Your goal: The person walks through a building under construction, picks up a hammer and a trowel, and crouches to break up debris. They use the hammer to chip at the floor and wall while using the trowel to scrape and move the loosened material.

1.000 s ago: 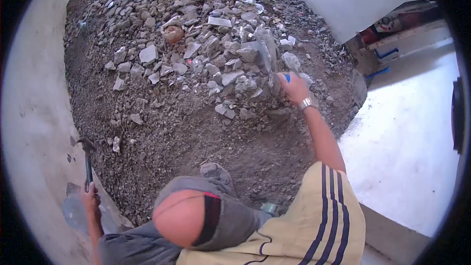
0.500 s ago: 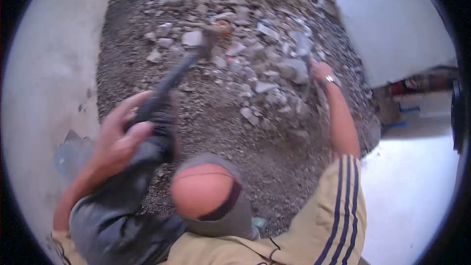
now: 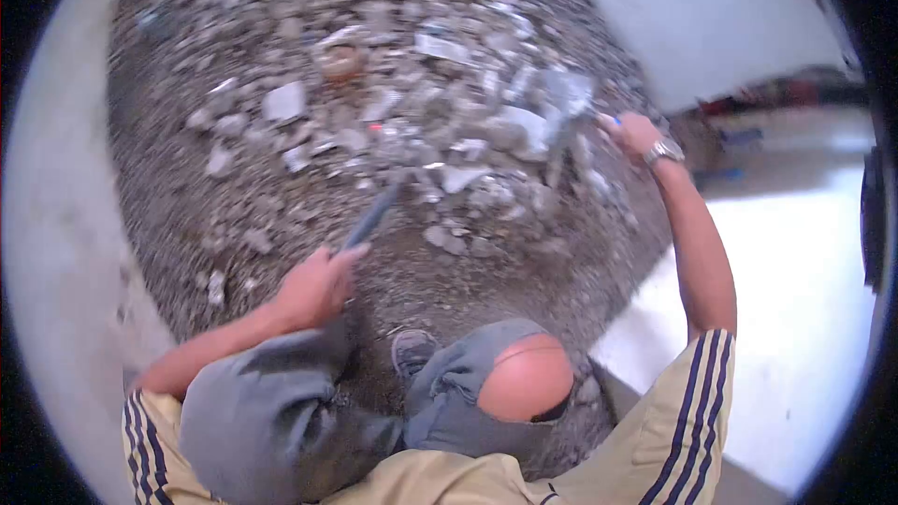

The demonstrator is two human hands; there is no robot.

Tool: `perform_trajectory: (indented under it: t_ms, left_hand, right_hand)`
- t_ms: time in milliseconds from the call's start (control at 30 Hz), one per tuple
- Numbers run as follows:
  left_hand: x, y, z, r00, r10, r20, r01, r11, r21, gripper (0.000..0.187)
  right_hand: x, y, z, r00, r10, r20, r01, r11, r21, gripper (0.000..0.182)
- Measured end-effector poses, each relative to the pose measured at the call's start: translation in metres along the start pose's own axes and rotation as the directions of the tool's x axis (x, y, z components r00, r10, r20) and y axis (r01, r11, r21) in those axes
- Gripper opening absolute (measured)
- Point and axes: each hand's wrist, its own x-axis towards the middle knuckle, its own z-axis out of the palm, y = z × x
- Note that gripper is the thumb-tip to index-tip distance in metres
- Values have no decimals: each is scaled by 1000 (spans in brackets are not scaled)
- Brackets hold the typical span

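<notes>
My left hand [image 3: 318, 287] is closed around the dark handle of a hammer [image 3: 374, 215], which slants up and away over the rubble; its head is blurred against the stones. My right hand [image 3: 638, 138], with a metal watch [image 3: 663, 151] on the wrist, reaches out to the right side of the heap. Its fingers are closed at the narrow end of a flat pale grey piece [image 3: 569, 92], shaped somewhat like a trowel blade. Broken white chunks [image 3: 527, 131] lie just beside that piece. Smaller stones [image 3: 444, 239] lie beyond my left hand.
Rubble and gravel [image 3: 224, 224] cover the ground between a pale wall [image 3: 65, 224] on the left and a white panel [image 3: 711, 19] on the right. An orange-brown round piece [image 3: 340, 63] sits among the stones. My bent knees [image 3: 526, 377] are close below.
My left hand has come down and inward, bringing the hammer from a raised position to low over the rubble. My right hand stays by the pale piece. The view has shifted.
</notes>
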Motion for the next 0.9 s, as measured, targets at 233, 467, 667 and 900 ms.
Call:
perform_trajectory:
  t_ms: [233, 467, 667, 900]
  left_hand:
    - [131, 45, -28, 829, 317, 460, -475, 834, 280, 27]
    - [385, 210, -24, 568, 795, 211, -802, 479, 357, 80]
    - [468, 219, 16, 558, 536, 633, -803, 540, 251, 68]
    - [363, 178, -14, 651, 672, 353, -756, 528, 387, 65]
  right_hand:
    - [-141, 9, -35, 981, 177, -80, -180, 983, -31, 70]
    - [-236, -44, -17, 909, 399, 118, -370, 905, -211, 59]
    - [-254, -78, -19, 840, 440, 318, -350, 887, -303, 54]
    - [-220, -75, -17, 847, 451, 281, -357, 875, -327, 55]
